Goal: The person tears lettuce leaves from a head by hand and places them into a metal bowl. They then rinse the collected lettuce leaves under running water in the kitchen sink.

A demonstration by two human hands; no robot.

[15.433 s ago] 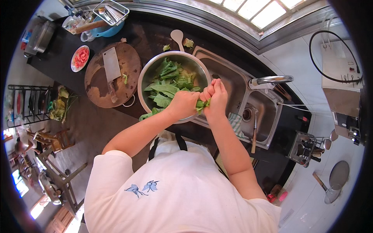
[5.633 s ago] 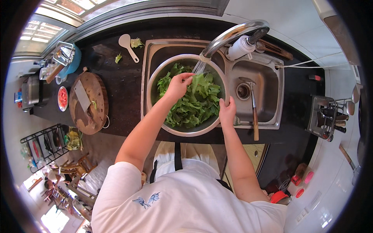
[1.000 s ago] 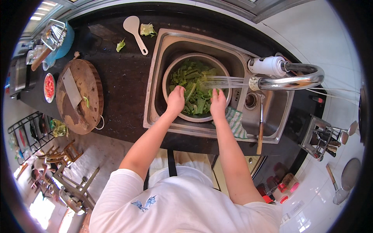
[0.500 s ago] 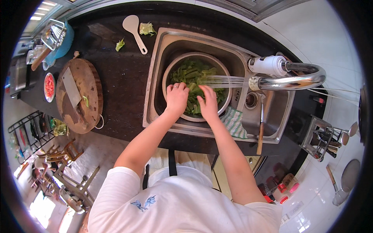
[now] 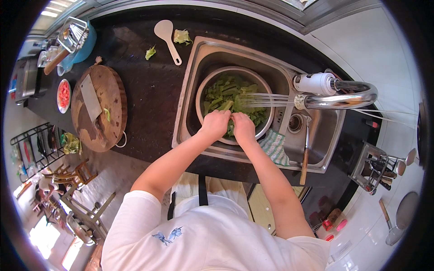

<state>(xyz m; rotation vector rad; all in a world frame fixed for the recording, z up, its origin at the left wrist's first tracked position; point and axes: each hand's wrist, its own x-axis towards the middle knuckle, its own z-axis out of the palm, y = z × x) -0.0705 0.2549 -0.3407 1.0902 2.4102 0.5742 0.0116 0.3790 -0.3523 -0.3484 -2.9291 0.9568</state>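
Head view: person in a white shirt and dark apron leans over the near edge of the dark desk (image 5: 149, 97), both forearms reaching into the steel sink (image 5: 192, 67). Left hand (image 5: 216, 124) and right hand (image 5: 243, 128) lie side by side, nearly touching, at the near rim of the metal bowl (image 5: 205, 86) that sits in the sink's left basin. Fingers of both hands curl down into the leafy greens (image 5: 226, 92) filling the bowl; whether they pinch a leaf or only press on the pile cannot be told, fingertips being buried. Water spray (image 5: 264, 99) runs from the faucet head (image 5: 316, 83) at the right across onto the greens, just beyond the hands. A striped cloth (image 5: 275, 147) hangs over the sink's near rim, just right of the right hand; a wooden-handled knife (image 5: 305, 153) lies in the right basin. Left of the sink, near the desk's left end: round wooden chopping board (image 5: 106, 128) with a cleaver (image 5: 91, 101) on it. Far edge: pale rice paddle (image 5: 166, 38), with leaf scraps (image 5: 182, 36) beside it.
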